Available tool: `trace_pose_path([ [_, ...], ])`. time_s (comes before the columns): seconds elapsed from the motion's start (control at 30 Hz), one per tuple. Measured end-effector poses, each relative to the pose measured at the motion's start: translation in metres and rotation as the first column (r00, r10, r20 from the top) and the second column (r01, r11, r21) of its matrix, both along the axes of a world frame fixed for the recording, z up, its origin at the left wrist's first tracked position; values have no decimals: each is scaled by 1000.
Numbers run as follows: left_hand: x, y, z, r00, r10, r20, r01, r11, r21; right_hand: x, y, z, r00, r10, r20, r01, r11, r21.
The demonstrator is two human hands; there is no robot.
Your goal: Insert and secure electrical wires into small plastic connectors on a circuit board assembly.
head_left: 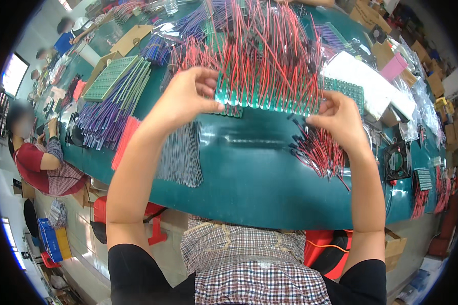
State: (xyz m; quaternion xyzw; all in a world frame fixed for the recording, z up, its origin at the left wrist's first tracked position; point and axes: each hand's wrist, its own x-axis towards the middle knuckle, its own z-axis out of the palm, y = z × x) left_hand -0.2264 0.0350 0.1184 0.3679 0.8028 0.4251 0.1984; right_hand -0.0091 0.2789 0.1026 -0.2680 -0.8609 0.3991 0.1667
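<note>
Between my two hands is a long green circuit board panel (262, 104) with many red and black wires (269, 56) rising from it toward the far side. My left hand (191, 94) pinches the panel's left end, thumb along the near edge. At the right end, my right hand (338, 114) grips it the same way. Below my right hand a loose pile of short red and black wires (320, 150) lies on the green table (244, 178). A bundle of grey wires (180, 155) lies beneath my left forearm.
Purple and blue wires (109, 117) with a green panel (112, 76) lie to the left. White sheets (371, 86) and another circuit panel (348, 91) are at the right, near a small black fan (396, 160). A person in red (40, 157) sits at the left.
</note>
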Motion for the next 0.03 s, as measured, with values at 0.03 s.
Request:
trace_pose_path([
  [0.03, -14, 10, 4, 999, -1, 38, 1, 1000, 4, -12, 9, 3, 1000, -5, 13, 4, 999, 36],
])
